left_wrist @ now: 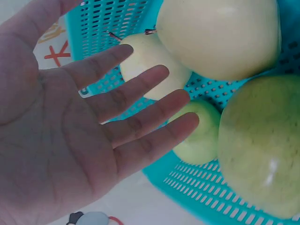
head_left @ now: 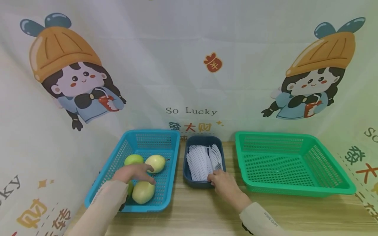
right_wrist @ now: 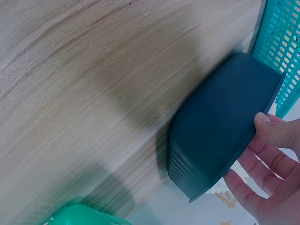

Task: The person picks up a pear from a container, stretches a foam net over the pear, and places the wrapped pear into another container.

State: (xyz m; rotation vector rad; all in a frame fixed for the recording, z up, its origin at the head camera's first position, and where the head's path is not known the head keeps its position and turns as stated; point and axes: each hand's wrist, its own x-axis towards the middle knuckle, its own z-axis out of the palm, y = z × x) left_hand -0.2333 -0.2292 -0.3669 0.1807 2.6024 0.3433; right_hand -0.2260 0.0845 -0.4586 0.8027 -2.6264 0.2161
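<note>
By the counter's (head_left: 195, 213) left edge, the left hand (head_left: 134, 172), fingers apart, should cup fruit (head_left: 143, 193) gently; right hand's (head_left: 226, 187) grip unclear.

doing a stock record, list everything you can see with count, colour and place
backdrop: 1, whitish with coloured prints, behind and at sides
table: 1, light wood, in front of backdrop
blue basket: 1, blue, left
pale fruits: 2, pale yellow, in blue basket
green fruits: 2, green, in blue basket
navy box: 1, navy, centre
mesh nets: exact count unclear, white, in navy box
green basket: 1, green, right
shirt sleeves: 2, off-white, at both wrists
left hand: 1, bare, over blue basket, fingers extended
right hand: 1, bare, holding navy box's near rim
</note>
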